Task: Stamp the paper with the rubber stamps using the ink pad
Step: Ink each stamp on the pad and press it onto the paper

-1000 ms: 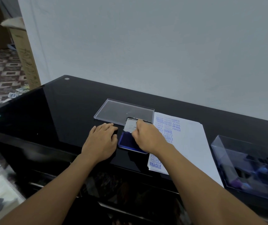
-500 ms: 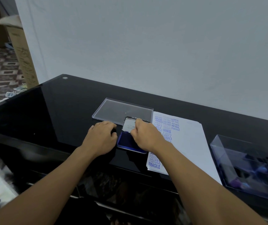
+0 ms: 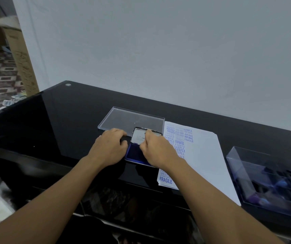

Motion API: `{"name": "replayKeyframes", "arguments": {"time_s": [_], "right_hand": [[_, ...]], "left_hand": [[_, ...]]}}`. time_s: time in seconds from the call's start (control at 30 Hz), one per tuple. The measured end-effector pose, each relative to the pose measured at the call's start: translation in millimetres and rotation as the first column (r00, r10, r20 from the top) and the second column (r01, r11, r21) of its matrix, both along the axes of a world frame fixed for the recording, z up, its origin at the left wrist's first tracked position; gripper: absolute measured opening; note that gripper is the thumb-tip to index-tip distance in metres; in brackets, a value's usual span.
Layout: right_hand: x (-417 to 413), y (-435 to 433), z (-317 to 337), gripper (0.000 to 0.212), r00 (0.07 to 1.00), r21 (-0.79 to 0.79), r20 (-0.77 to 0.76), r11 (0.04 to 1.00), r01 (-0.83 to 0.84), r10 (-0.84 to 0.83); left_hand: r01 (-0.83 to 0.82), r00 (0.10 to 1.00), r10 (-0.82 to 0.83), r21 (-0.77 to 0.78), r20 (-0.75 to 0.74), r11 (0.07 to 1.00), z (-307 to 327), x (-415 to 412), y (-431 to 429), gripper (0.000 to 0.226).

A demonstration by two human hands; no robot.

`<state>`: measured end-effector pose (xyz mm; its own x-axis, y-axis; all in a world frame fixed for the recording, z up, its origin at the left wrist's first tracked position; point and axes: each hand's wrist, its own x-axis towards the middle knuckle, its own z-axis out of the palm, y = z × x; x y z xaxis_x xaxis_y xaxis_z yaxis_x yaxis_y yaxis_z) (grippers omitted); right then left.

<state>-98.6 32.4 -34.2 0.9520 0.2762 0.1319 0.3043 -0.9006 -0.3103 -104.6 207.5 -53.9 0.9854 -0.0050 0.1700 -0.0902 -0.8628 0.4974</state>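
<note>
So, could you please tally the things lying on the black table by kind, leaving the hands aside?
Ink pad, its cover raised: 1
Paper stack, already stamped in blue: 1
Clear flat lid: 1
Clear box, contents too blurred to count: 1
Total: 4

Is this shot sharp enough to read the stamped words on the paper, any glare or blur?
Head view: light dim and bluish; stamped words on the paper legible, FRAGILE sharpest; the glossy table mirrors the wall, no harsh glare; the clear box at right is blurred.
</note>
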Motion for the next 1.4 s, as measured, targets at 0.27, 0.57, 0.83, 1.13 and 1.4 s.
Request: {"name": "replayKeyframes", "arguments": {"time_s": [0.27,0.57,0.83,1.13,1.4], "right_hand": [[-4.0,-1.0,6.9,0.016,0.998,-0.002,-0.06,1.0,-0.006,0.006],[-12.0,-21.3,27.7,0.019,0.993,0.22,-0.107,0.972,0.08,-0.057],[-15.4,-66.1,53.0,0.015,0.988,0.299,-0.139,0.949,0.1,-0.06],[-8.3,-121.1,81.8,0.015,0.977,0.245,-0.148,0.951,0.187,-0.154],[13.2,-157.3,89.0,0.014,0.975,0.2,-0.131,0.958,0.204,-0.181]], "left_hand": [[0.01,1.0,-0.009,-0.036,0.028,0.999,15.1,-6.9,-3.1,0.036],[0.054,0.994,-0.047,-0.073,0.095,0.996,40.2,-11.8,-13.3,0.036],[0.101,0.992,-0.095,-0.066,0.089,0.993,66.9,-9.2,-43.8,0.039],[0.178,0.983,-0.178,0.0,0.044,0.984,83.4,3.7,-83.9,0.039],[0.252,0.967,-0.253,0.021,0.036,0.967,80.6,35.5,-116.9,0.039]]}}
